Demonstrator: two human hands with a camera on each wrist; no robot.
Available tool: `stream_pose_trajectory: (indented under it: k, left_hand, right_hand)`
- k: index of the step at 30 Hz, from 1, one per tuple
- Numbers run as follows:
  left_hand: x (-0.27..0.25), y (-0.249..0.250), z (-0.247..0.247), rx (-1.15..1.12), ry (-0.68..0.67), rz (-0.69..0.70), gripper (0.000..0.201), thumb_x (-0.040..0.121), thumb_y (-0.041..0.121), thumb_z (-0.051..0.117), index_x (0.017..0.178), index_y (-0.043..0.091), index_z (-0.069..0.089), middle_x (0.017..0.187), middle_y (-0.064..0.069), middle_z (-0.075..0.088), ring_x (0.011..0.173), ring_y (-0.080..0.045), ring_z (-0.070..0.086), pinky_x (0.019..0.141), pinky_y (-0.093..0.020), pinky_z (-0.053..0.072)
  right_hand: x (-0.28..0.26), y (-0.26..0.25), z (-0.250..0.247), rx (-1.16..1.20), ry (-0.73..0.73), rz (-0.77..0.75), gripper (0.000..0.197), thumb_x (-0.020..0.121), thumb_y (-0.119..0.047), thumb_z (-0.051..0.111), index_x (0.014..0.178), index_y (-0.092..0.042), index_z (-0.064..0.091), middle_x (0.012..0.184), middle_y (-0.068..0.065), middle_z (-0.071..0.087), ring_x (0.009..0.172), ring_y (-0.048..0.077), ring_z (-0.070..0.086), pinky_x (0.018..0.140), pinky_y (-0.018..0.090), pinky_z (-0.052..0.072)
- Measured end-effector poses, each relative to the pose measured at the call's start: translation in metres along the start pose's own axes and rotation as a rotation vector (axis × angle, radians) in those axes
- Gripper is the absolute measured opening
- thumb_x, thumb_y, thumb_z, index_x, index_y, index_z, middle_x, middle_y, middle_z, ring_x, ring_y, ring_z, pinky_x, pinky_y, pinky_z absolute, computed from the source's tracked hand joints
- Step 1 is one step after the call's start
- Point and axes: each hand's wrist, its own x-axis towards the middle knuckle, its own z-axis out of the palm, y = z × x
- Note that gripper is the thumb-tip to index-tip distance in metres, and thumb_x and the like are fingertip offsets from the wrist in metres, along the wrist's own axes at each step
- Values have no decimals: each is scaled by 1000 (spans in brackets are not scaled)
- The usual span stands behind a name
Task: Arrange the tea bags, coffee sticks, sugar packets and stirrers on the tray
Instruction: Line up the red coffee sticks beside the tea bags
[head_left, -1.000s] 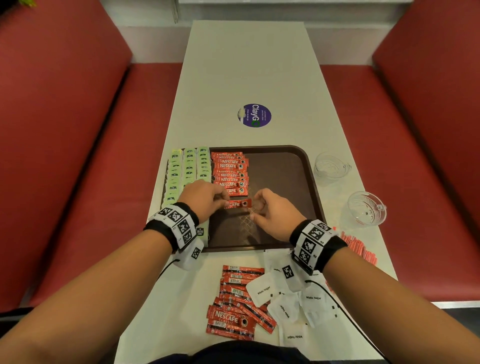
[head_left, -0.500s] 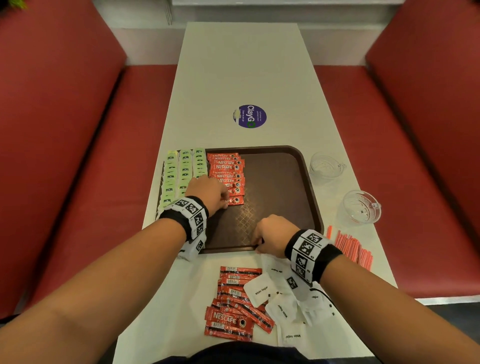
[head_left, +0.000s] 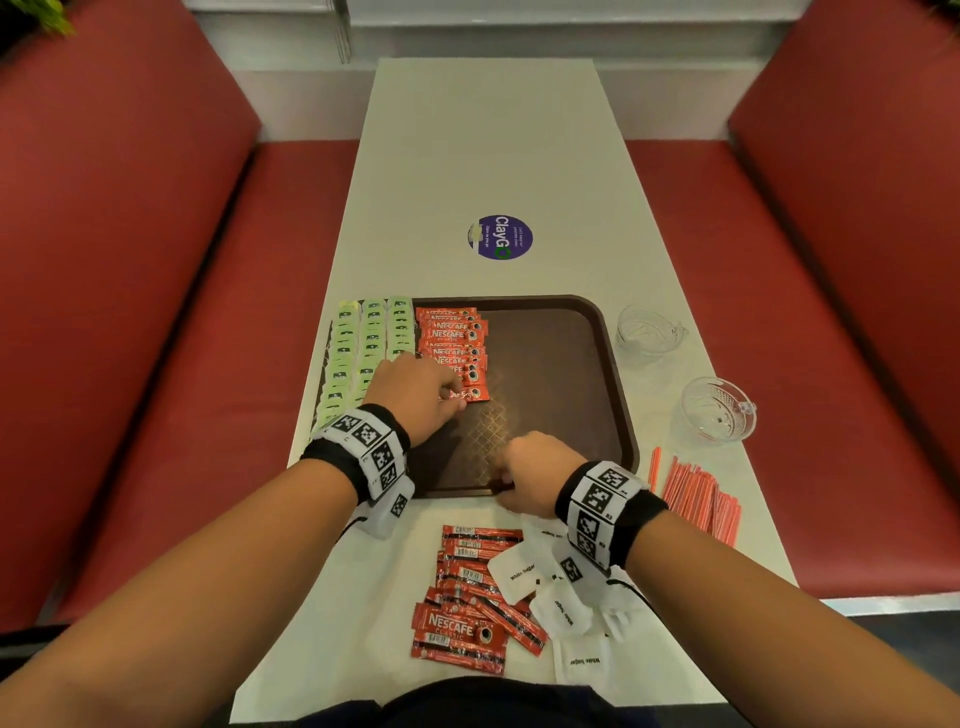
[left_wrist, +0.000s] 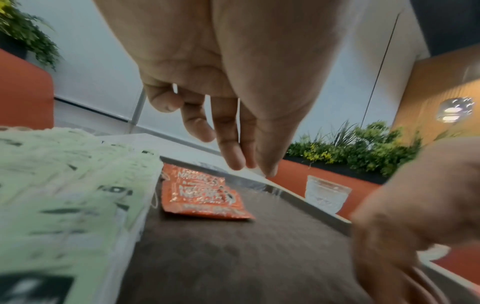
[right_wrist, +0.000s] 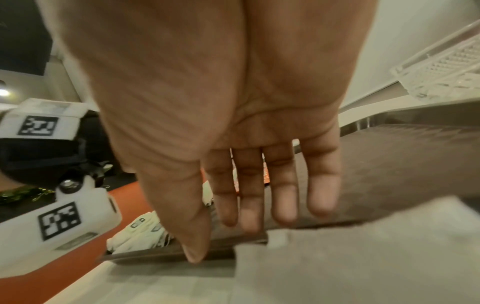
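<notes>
left hand (head_left: 415, 395): fingers loose over the coffee sticks (head_left: 457, 348) on the tray (head_left: 566, 364), gripping nothing
right hand (head_left: 535, 478): fingers straight, empty, at tray's near rim

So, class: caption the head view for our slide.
Left hand at the coffee sticks on the tray; right hand at its near edge.

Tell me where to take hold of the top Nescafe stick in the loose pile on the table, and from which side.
Pinch the Nescafe stick by its short right end, near the printed cup, coming from above and from the right. It lies flat and face up on top of the loose pile, so probably only its edges offer a grip, and the right hand, open and empty, is nearest.
</notes>
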Motion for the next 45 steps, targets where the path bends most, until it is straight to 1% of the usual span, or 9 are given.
stream_pose_trajectory:
  k: [3,8,12,16,26,31,37,42,45]
  left_hand:
    - [-37,8,-6,-29,12,71,18,90,51,62,100,37,69,90,18,66,95,-11,50,91,-38,40]
    - [-87,6,11,-17,-185,213,25,87,59,61,98,39,70,93,17,63,91,-10,47,86,-37,43]
    - [-114,6,31,-41,-276,237,39,79,64,66,105,35,69,100,15,63,93,-10,48,85,-34,42]
    - [-131,7,47,-22,-301,259,47,77,66,67,114,36,66,107,14,61,98,-10,49,88,-33,41]
    - [-135,10,51,-24,-288,203,41,85,55,66,121,34,63,110,10,60,104,-14,51,91,-35,40]
    - [-134,9,42,-66,-284,157,26,89,44,66,110,29,69,105,6,63,101,-16,55,88,-34,43]
    - [-135,0,19,-215,-163,143,15,91,39,66,101,29,69,92,13,61,86,-9,54,79,-30,44]
    - [-133,-6,-3,-415,-99,27,11,80,34,81,85,28,73,76,14,69,72,-1,61,73,-24,51]
    - [-129,-10,-13,-423,-73,-27,13,76,32,85,76,27,72,62,17,60,58,1,51,57,-18,39]
  right_hand:
    - [-5,-6,6,-28,73,-35,25,87,-39,67,102,-19,64,100,2,60,94,22,58,82,39,54]
    - [-15,-23,21,-65,0,-72,42,81,-49,71,113,-21,66,107,1,64,98,23,60,82,38,54]
    - [-23,-33,32,-120,-16,-74,56,71,-63,76,108,-22,66,101,-1,66,92,23,62,79,39,56]
    - [-30,-39,43,-217,-8,-72,71,67,-69,76,118,-22,62,112,0,63,106,23,54,90,43,49]
    - [-32,-45,49,-209,23,-43,44,82,-51,74,116,-24,63,115,0,65,111,23,55,98,46,40]
    - [-29,-51,46,-121,64,-50,13,90,-35,65,93,-26,57,106,1,67,106,25,59,99,45,41]
    - [-27,-50,35,30,160,-106,12,95,-34,59,99,-25,52,103,1,63,102,24,55,91,41,42]
    - [-22,-46,27,188,216,-123,2,98,-31,52,99,-31,50,92,2,64,86,26,58,81,41,51]
    - [-22,-44,20,215,206,-122,17,100,-24,48,111,-28,60,97,4,68,89,27,62,81,43,53]
